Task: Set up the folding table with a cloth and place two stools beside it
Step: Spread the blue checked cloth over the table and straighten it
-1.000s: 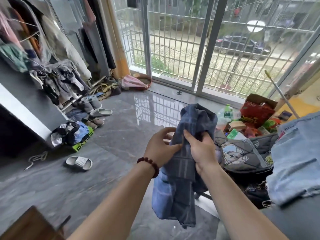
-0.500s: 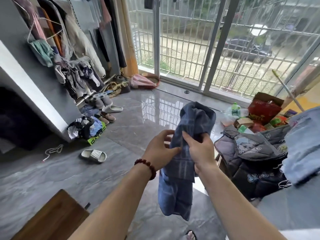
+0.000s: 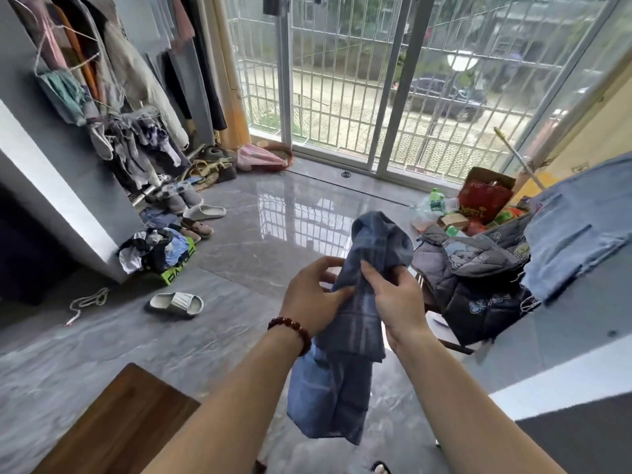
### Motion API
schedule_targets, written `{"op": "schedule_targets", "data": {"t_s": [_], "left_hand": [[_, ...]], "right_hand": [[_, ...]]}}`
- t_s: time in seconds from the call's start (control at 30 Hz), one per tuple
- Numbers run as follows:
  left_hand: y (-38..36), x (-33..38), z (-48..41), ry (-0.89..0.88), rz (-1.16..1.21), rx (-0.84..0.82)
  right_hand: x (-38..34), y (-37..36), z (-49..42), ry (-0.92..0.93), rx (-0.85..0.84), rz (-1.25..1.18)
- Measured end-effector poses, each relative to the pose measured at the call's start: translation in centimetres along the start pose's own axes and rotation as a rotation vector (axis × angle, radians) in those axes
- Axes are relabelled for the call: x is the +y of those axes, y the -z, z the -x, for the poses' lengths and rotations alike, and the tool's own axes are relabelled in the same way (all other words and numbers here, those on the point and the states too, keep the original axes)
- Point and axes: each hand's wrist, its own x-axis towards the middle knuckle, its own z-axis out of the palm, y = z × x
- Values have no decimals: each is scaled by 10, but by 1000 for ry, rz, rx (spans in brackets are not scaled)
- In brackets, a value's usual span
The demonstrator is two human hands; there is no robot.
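Both left hand (image 3: 313, 297) and right hand (image 3: 400, 301) clutch bunched blue checked cloth (image 3: 342, 391). Best: find corners, then shake open.

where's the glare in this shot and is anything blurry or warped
Head view: daylight through the barred glass doors glares off the glossy floor, mirroring the bars; the denim garment at the right edge is smeared by blur; the door frame leans, wide-angle distortion; the cloth, left hand and right hand look fairly sharp.
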Motion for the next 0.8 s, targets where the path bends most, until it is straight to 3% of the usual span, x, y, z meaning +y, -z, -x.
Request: {"op": "schedule_targets", "data": {"t_s": [0.4, 0.53, 0.67, 0.8], "left_hand": [[-48, 17, 69, -53, 74, -45], [-77, 23, 111, -129, -49, -147], [-111, 28, 173, -178, -5, -305], [-140, 19, 241, -217, -52, -350]], "right_hand": [[2, 59, 67, -18, 106, 20], [10, 100, 103, 5, 158, 69], [24, 147, 149, 2, 203, 66], [43, 191, 204, 22, 223, 88]]}}
